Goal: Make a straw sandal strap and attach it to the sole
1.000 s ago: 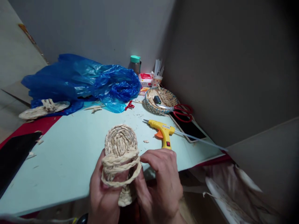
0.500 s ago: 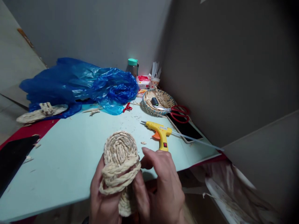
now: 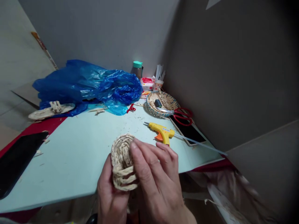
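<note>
A small straw slipper (image 3: 121, 152), built of coiled braided cord with several cord strands across it as a strap, is held upright over the table's near edge. My left hand (image 3: 112, 193) is wrapped around its left side and lower end. My right hand (image 3: 156, 174) grips its right edge, fingers together, the tips lying on the coiled sole. The right hand covers that side of the slipper and part of the strap. Beyond this hand lies a yellow glue gun (image 3: 161, 129) with an orange trigger and a long clear glue stick in its back.
A woven basket (image 3: 149, 107) bears red-handled scissors (image 3: 183, 116), beside a dark tablet (image 3: 187, 130). A crumpled blue plastic bag (image 3: 88, 84) spreads along the back. Another straw slipper (image 3: 51, 111) lies at left, above a black flat object (image 3: 21, 163). A bottle (image 3: 137, 70) stands behind.
My right hand has moved from beside the strap up onto the slipper's right edge. The slipper has turned and its lower end no longer shows. The view has shifted slightly.
</note>
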Demonstrator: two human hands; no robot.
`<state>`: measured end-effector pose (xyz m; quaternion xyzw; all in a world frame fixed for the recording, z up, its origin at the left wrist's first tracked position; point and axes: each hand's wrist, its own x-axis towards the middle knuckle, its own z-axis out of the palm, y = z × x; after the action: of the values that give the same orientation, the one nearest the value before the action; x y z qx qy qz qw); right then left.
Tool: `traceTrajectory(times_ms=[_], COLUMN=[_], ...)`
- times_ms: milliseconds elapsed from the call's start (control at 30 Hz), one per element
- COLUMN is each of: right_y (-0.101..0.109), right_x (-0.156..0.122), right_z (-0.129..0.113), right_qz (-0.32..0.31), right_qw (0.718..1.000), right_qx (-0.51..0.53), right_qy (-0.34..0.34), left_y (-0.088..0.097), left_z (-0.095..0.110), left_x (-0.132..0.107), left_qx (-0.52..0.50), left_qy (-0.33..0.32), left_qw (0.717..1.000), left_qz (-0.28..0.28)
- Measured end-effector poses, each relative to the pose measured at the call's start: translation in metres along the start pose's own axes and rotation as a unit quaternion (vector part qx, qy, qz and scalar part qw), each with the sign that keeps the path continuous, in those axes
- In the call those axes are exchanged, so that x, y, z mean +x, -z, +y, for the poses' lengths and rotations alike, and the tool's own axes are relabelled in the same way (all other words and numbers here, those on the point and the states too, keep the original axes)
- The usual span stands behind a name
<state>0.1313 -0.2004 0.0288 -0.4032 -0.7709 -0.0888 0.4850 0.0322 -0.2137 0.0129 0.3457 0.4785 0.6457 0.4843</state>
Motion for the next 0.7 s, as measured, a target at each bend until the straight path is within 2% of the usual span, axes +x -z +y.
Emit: traceTrajectory(times_ms=[133, 400, 567, 633, 700], right_y=[0.008, 0.000, 0.012, 0.017, 0.019], right_x=[0.011, 0.013, 0.019, 0.013, 0.002], right_z=[0.007, 0.006, 0.003, 0.003, 0.003], right_qz=[-0.050, -0.023, -0.133, -0.140, -0.135], right_qw=[0.996, 0.997, 0.987, 0.984, 0.980], right_qx=[0.068, 0.075, 0.094, 0.098, 0.095], right_qy=[0.009, 0.000, -0.013, -0.052, -0.107], left_y=[0.002, 0.005, 0.018, 0.022, 0.023], left_z=[-0.003, -0.002, -0.001, -0.001, -0.003], left_x=[0.001, 0.003, 0.011, 0.016, 0.019], left_qx=[-0.054, -0.093, -0.189, -0.203, -0.202], left_qy=[0.028, 0.081, 0.189, 0.221, 0.214], left_qw=[0.998, 0.992, 0.963, 0.954, 0.955], left_qz=[-0.008, -0.021, 0.029, -0.005, -0.045])
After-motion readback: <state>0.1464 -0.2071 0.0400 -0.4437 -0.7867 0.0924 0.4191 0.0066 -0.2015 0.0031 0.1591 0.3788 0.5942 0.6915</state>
